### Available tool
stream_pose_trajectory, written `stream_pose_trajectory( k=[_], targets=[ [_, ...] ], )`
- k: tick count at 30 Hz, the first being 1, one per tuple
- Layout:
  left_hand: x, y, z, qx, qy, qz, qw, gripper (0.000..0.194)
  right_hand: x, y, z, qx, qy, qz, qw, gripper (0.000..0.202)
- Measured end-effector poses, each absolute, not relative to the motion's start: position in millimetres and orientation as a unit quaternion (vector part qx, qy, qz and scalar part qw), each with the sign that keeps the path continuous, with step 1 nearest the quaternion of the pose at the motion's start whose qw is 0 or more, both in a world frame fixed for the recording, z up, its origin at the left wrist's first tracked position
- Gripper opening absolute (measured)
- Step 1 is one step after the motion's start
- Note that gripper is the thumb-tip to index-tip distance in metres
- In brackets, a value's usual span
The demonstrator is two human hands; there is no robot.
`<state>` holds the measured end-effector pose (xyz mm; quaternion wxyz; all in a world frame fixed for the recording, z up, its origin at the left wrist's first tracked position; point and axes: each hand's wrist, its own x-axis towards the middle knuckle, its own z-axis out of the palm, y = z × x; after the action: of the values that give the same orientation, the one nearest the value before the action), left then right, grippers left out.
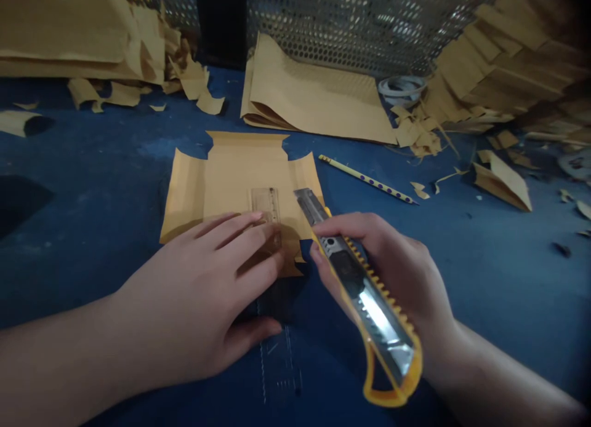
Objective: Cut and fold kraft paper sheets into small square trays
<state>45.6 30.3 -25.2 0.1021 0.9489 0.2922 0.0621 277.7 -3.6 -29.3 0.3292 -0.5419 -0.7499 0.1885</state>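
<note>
Head camera: The left hand (207, 298), unclenched, presses one transparent ruler (272, 200) across the near edge of one notched brown-paper sheet (231, 175); the right hand (397, 261) grasps one snap-off cutter (354, 279) over the sheet's right flap (302, 173). One pencil (367, 179) lies right of it, blue tabletop (101, 193) left.

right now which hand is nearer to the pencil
Right. The right hand, holding the cutter, is just below the pencil in view; the left hand is farther off, lower left, on the clear ruler.

Cutter (354, 278): yellow, black, silver. Cut paper (231, 178): tan. Ruler (262, 200): clear, finely marked. Pencil (369, 180): pale yellow, purple dots. Bench (115, 150): dark blue.
</note>
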Motion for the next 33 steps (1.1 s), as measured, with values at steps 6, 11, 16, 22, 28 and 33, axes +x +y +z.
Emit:
stream_pose_trajectory(
  k=[6,11,16,22,28,33],
  targets=[
    [45,31,-24,0.942,0.313,0.082,0.087,0.045,278,7,-28,-0.609,-0.715,0.113,0.324,0.025],
    [45,29,-24,0.943,0.311,0.097,0.070,0.049,272,11,-28,-0.629,-0.674,0.168,0.347,0.023],
    [44,25,-24,0.947,0.304,0.096,0.052,0.045,265,13,-24,-0.658,-0.612,0.224,0.379,0.019],
    [44,14,-22,0.952,0.289,0.083,0.050,0.041,265,10,-24,-0.626,-0.644,0.234,0.374,0.019],
    [43,1,-15,0.958,0.267,0.087,0.056,0.037,268,9,-22,-0.593,-0.660,0.276,0.369,0.022],
    [44,-4,-13,0.960,0.258,0.091,0.061,0.034,268,13,-21,-0.604,-0.626,0.330,0.367,0.013]
  ],
)
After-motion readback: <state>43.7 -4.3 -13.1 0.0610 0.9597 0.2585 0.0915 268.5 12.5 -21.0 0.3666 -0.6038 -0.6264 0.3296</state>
